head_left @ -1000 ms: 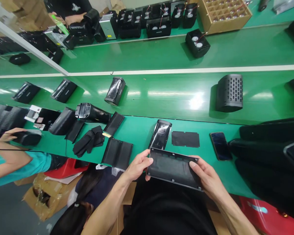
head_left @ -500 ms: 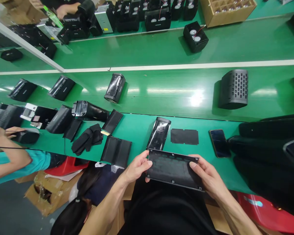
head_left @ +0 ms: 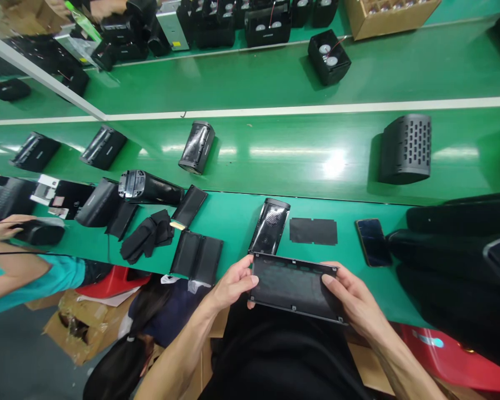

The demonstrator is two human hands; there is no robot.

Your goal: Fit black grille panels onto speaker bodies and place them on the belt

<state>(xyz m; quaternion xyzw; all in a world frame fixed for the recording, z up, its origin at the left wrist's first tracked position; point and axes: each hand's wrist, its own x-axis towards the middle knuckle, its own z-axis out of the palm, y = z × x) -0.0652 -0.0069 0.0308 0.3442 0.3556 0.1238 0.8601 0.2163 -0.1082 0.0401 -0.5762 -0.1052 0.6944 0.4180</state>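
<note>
Between both hands I hold a black rectangular plastic panel [head_left: 294,286] with small clips along its edges, its hollow side facing me. My left hand [head_left: 235,283] grips its left end, thumb on top. My right hand [head_left: 350,289] pinches the right end, thumb over the inner face. Just beyond the panel a glossy black speaker housing [head_left: 270,225] lies on the green bench, its near end partly behind the panel. Beside it lies a flat black sheet [head_left: 313,231] with notched edges. Two more black panels [head_left: 196,258] rest side by side left of my left hand.
A phone [head_left: 373,242] lies to the right, near a large black object [head_left: 462,266]. Further left are a stack of black pieces [head_left: 148,236] and a co-worker's arm [head_left: 12,272]. Past the bench edge, a green conveyor [head_left: 300,150] carries a perforated black speaker [head_left: 406,149] and other housings.
The perforated speaker on the conveyor has shifted slightly right. The co-worker's hand at left has moved over a black piece. My hands and the panel stay nearly still.
</note>
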